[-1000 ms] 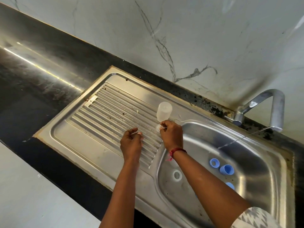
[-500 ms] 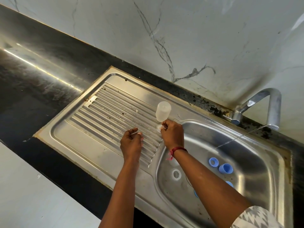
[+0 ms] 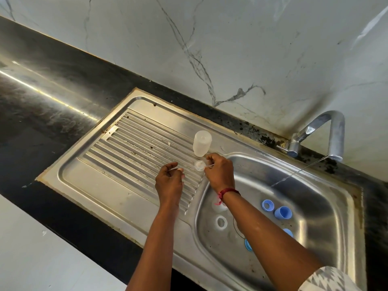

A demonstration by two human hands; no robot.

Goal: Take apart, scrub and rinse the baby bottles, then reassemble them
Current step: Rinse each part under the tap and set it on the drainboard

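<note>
A clear baby bottle stands upside down on the ribbed drainboard. Just in front of it my right hand pinches a small clear teat at its rim, low over the drainboard. To the left, my left hand has its fingers curled and pinches a small whitish piece; what it is I cannot tell. In the sink basin lie a blue ring, a blue cap, two more blue parts partly hidden by my right forearm, and a white ring.
A steel tap at the back right lets a thin stream of water fall into the basin. A black stone counter runs to the left of the sink. Behind stands a white marble wall.
Both hands stay almost in place over the drainboard's right end; the right hand's fingers shift slightly around the clear teat. The bottle has not moved.
</note>
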